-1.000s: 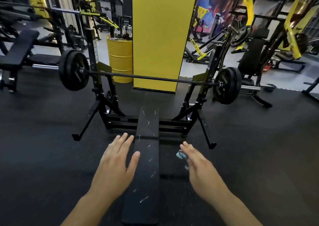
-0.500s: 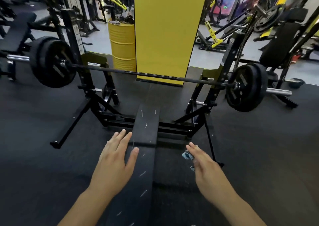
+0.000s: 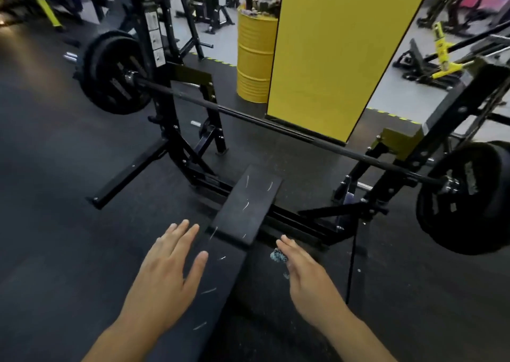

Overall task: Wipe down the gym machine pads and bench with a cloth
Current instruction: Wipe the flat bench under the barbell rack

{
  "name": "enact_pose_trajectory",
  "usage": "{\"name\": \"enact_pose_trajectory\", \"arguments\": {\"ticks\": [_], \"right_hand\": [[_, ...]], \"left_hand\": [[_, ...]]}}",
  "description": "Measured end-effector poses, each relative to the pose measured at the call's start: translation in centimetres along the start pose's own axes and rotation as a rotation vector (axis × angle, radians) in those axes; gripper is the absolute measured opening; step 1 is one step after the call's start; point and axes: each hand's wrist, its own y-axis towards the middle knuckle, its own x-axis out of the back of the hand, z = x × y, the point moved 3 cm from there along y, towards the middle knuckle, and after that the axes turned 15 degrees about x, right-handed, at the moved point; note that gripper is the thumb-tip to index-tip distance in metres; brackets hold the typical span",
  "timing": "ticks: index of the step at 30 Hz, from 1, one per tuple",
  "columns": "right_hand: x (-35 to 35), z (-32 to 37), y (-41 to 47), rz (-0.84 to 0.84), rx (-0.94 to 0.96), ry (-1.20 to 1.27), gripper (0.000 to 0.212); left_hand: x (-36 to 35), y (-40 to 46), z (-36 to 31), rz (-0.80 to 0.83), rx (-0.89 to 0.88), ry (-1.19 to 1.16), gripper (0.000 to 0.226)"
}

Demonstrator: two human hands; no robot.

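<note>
Both hands had neared the scuffed flat black padded bench [image 3: 242, 212], left hand [image 3: 165, 273] spread flat, right hand [image 3: 309, 278] pinching a small patterned cloth [image 3: 278, 256].

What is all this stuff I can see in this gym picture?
bench: one, black with pale scuffs, centre.
barbell: one, black, resting on the rack across the bench.
weight plates: black, one stack on each end of the bar.
rack: one, black, behind the bench.
drum: one, yellow, beside the pillar.
pillar: one, yellow, behind the bar.
cloth: one, patterned blue-white, in the right hand.
left hand: open, over the bench's left edge.
right hand: holding the cloth.
</note>
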Motion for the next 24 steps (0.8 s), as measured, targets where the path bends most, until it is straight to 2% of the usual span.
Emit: {"name": "enact_pose_trajectory", "arguments": {"ticks": [6, 13, 18, 24], "right_hand": [[-1.4, -1.9, 4.7, 0.148, 0.04, -0.025, 0.058], [1.8, -2.6, 11.1, 0.109, 0.017, -0.101, 0.052], [3.5, -3.5, 16.7, 0.147, 0.038, -0.148, 0.051], [3.2, -8.9, 25.9, 0.192, 0.108, -0.171, 0.049]], "left_hand": [[-1.6, 3.7, 1.5, -0.013, 0.094, -0.019, 0.066], [-5.9, 11.2, 1.5, 0.038, 0.058, -0.018, 0.074], [-7.0, 15.6, 0.6, 0.068, 0.086, -0.034, 0.064], [-10.5, 20.8, 0.6, 0.085, 0.118, 0.04, 0.066]]}}
